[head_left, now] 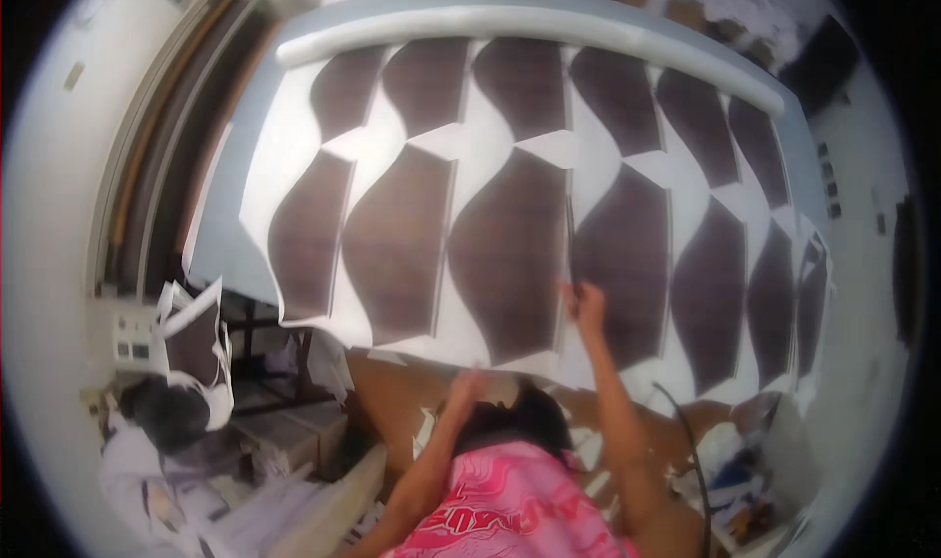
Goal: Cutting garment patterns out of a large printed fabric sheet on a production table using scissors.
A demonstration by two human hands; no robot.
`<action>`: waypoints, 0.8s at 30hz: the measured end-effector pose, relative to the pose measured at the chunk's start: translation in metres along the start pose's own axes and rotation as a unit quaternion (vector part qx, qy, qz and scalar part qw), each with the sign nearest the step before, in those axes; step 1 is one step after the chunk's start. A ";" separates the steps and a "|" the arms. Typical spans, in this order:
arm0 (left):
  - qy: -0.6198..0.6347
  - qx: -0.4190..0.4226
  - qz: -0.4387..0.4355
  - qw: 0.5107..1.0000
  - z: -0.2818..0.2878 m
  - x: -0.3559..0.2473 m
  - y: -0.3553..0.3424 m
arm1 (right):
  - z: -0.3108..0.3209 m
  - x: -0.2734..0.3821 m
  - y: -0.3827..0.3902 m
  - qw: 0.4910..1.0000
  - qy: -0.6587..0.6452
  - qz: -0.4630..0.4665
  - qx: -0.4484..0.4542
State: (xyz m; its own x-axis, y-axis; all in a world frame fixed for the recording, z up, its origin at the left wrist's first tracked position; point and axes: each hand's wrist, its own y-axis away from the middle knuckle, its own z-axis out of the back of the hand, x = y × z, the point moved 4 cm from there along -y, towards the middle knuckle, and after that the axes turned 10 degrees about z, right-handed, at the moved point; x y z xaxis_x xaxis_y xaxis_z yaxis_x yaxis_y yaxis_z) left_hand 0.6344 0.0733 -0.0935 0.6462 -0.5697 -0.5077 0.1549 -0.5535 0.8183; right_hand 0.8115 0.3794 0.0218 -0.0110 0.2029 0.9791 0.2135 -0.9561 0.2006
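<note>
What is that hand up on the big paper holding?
The right hand grips a thin dark blade-like tool by its lower end, over the white sheet with dark printed shapes. The left hand looks blurred; unclear.

White roll [529,26] at table top, seated person [162,431] left, maybe paper scraps [294,499]
</note>
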 end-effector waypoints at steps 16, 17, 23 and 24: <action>-0.083 -0.012 0.036 0.996 0.120 -0.113 0.010 | -0.188 -0.068 0.348 0.926 -0.090 -0.348 0.113; -0.089 -0.013 0.039 0.995 0.126 -0.114 0.009 | -0.206 -0.070 0.349 0.926 -0.096 -0.349 0.109; -0.066 0.004 0.007 0.998 0.142 -0.120 0.015 | -0.281 -0.088 0.336 0.950 -0.152 -0.265 0.062; -0.071 0.006 0.010 0.997 0.140 -0.120 0.018 | -0.285 -0.092 0.336 0.947 -0.162 -0.279 0.014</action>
State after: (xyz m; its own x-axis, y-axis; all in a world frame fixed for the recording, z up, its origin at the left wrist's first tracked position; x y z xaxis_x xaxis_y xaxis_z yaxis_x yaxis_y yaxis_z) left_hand 0.4553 0.0468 -0.0551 0.5369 -0.6608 -0.5244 0.1336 -0.5472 0.8263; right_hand 0.6061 -0.0211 0.0081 0.1691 0.7326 0.6593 0.2886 -0.6764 0.6776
